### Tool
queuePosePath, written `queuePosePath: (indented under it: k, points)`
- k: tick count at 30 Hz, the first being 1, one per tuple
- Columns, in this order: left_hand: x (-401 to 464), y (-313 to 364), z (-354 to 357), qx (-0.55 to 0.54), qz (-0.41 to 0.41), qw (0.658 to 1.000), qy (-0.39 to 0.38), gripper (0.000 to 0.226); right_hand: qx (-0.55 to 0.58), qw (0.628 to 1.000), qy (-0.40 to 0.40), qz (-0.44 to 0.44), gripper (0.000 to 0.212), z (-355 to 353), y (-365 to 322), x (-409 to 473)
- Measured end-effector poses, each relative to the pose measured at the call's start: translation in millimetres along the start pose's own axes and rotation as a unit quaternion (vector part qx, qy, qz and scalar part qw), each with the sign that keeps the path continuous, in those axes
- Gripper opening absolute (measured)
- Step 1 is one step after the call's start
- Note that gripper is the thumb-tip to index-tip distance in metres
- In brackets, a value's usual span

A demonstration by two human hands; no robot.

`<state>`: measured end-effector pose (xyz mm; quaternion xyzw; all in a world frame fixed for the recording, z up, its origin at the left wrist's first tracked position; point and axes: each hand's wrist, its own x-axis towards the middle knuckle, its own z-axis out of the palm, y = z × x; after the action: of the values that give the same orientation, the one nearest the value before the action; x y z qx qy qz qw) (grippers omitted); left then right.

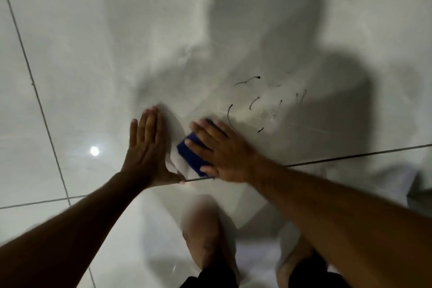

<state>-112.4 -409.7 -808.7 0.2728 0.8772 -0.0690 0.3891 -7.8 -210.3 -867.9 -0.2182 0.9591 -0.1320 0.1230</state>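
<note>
Sponge (190,150), blue, lies flat against the pale tile (81,54) under my right hand (224,154), whose straight fingers press it without curling round it. My left hand (147,147) rests just beside it, palm flat, fingers released. Black marks (230,114) sit near the sponge.

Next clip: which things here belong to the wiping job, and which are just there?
In the job:
blue sponge, pressed under the right hand
dark marks beside it
tile bearing the marks
left hand, flat on the tile

Just there:
grout line
light reflection
person's knee
</note>
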Motion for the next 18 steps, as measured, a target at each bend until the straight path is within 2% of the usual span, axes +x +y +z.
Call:
queuePosePath:
  k: [1,2,4,5,7,9,11,12,14,15,16,17,18]
  points:
    - [2,1,-2,-0.006,-0.007,1.000,0.003,0.177,-0.027,0.999,0.020,-0.002,0.076,-11,28,21]
    - [6,4,-4,-0.015,-0.010,1.000,0.004,0.179,-0.036,0.996,0.052,0.061,0.074,-22,56,38]
    - [17,12,-9,-0.026,-0.009,1.000,0.002,0.182,-0.028,0.963,0.071,0.258,0.074,-38,108,41]
    - [23,15,-12,-0.030,-0.009,1.000,-0.004,0.184,-0.027,0.940,0.066,0.333,0.072,-43,127,21]
    - [32,20,-13,-0.033,-0.012,0.999,-0.012,0.188,-0.034,0.906,0.070,0.416,0.069,-47,146,-44]
    - [36,20,-12,-0.039,-0.017,0.999,-0.016,0.189,-0.009,0.870,0.055,0.490,0.070,-40,124,-95]
    - [35,19,-12,-0.047,-0.012,0.999,-0.017,0.189,0.015,0.831,0.041,0.555,0.071,-24,65,-104]
    - [36,18,-11,-0.047,-0.010,0.999,-0.016,0.189,0.029,0.830,0.032,0.556,0.072,-14,33,-94]
    - [36,17,-12,-0.052,-0.012,0.998,-0.017,0.189,0.053,0.873,0.026,0.484,0.077,-3,-11,-54]
    - [37,17,-12,-0.057,-0.014,0.998,-0.016,0.189,0.060,0.911,0.018,0.408,0.079,-4,-18,-33]
    - [37,18,-12,-0.060,-0.017,0.998,-0.015,0.189,0.055,0.954,0.007,0.294,0.079,-6,-10,-16]
    - [36,18,-13,-0.058,-0.021,0.998,-0.018,0.189,0.038,0.984,-0.001,0.172,0.079,-12,9,-6]
    - [35,19,-14,-0.053,-0.023,0.998,-0.022,0.189,0.013,0.996,0.006,0.083,0.077,-19,35,-2]
